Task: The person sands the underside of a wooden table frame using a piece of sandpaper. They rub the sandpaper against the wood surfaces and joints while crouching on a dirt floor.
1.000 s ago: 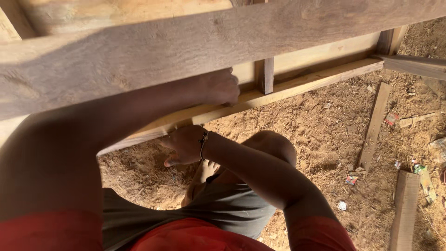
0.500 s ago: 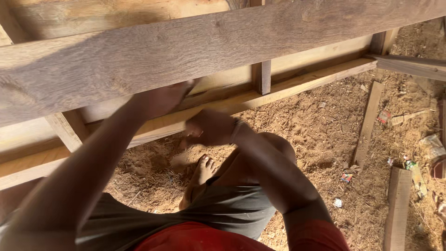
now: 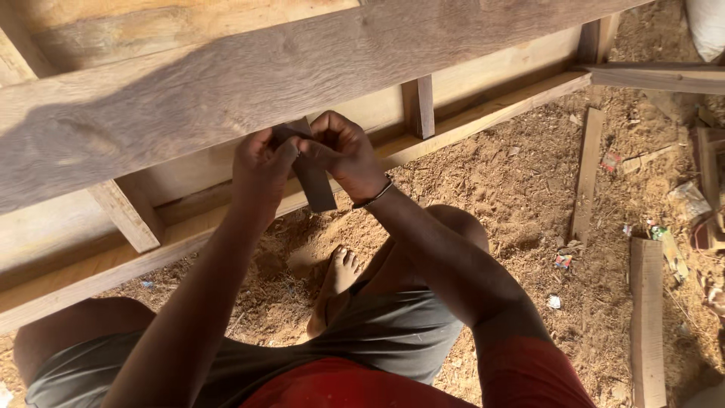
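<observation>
Looking down from the head camera, I see a person sitting low on sandy, sawdust-covered ground [image 3: 521, 189]. Both hands are up in front of a big wooden frame. The left hand [image 3: 260, 170] and the right hand [image 3: 343, 155] are close together, and both are closed around a small dark piece of wood [image 3: 313, 177]. The little piece stands almost upright, a bit tilted, with its lower end sticking out below the fingers. Its top end sits just under the wide grey plank [image 3: 226, 91] that runs across the top of the view. Behind the hands is a lighter wooden rail [image 3: 483, 113] that slopes up to the right, and a short upright post [image 3: 419, 106] joins it to the plank. A thin dark bracelet [image 3: 374, 195] is on the right wrist. The person wears grey shorts [image 3: 370, 332] and a red shirt [image 3: 340, 389], and a bare foot [image 3: 336, 283] rests on the ground below the hands. Loose boards [image 3: 646, 317] and bits of litter lie on the right side.
</observation>
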